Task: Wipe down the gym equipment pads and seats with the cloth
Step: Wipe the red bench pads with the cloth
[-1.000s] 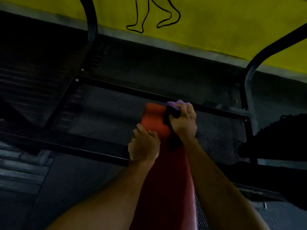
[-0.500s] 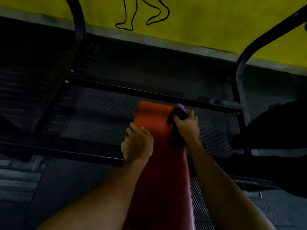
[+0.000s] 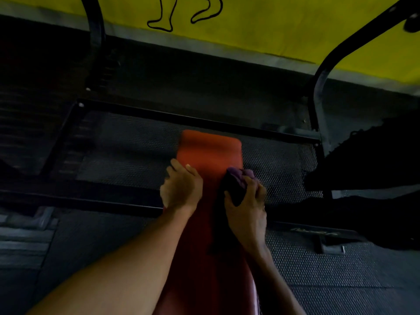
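Red pad (image 3: pixel 209 148) runs 12 to 6, cloth (image 3: pixel 239 177) on its 3 o'clock edge

Lengthwise, the pad reaches from the person at 6 o'clock to its rounded far end at 12. The right grip (image 3: pixel 246 208) is curled round the bunched purple cloth and presses it on the pad's 3 o'clock edge, a little short of the far end. The left grip (image 3: pixel 181 189) clasps the 9 o'clock edge level with it, thumb on top, apparently steadying. From the cloth, a short bare stretch lies toward 12 and the long shadowed run toward 6, so the next stroke probably follows that axis, led by the right grip
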